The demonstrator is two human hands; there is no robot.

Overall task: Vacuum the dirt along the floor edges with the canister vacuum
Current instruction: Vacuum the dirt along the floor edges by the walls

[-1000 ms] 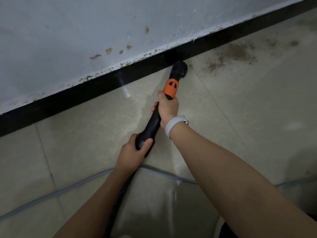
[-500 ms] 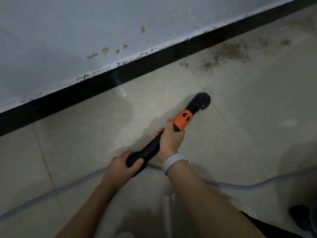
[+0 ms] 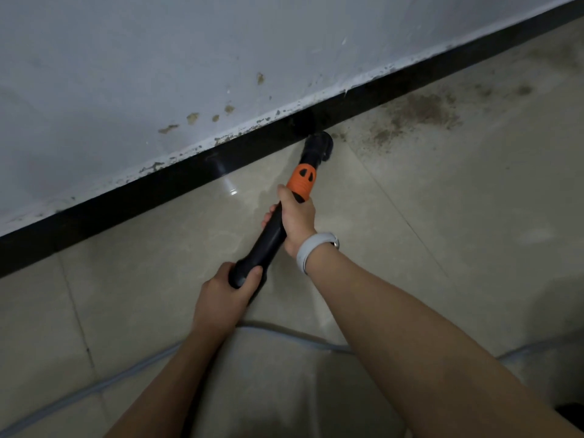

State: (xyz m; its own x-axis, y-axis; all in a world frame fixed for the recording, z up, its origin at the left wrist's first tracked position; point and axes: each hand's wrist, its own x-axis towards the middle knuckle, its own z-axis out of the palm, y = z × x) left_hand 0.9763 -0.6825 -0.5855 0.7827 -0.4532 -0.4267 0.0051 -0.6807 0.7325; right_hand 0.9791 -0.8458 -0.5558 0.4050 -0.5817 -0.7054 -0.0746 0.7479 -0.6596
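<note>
Two hands grip the black vacuum wand [image 3: 268, 245]: left hand [image 3: 226, 294] wraps the rear end, right hand [image 3: 297, 218] clamps just below the orange collar [image 3: 301, 181]. Both forearms extend toward 12 o'clock. The nozzle [image 3: 317, 148] meets the black baseboard [image 3: 158, 191]; dirt [image 3: 417, 113] lies at 2 o'clock

A pale wall [image 3: 158, 58] fills the top of the view, its paint chipped and flecked with brown spots low down. A black skirting [image 3: 126, 200] runs along its foot, slanting up to the right. Below lies a beige tiled floor [image 3: 458, 232], glossy enough to catch a small glare just beside the skirting. A grey cable [image 3: 63, 403] trails across the tiles near the bottom. A white watch [image 3: 311, 249] sits on the person's right wrist.
</note>
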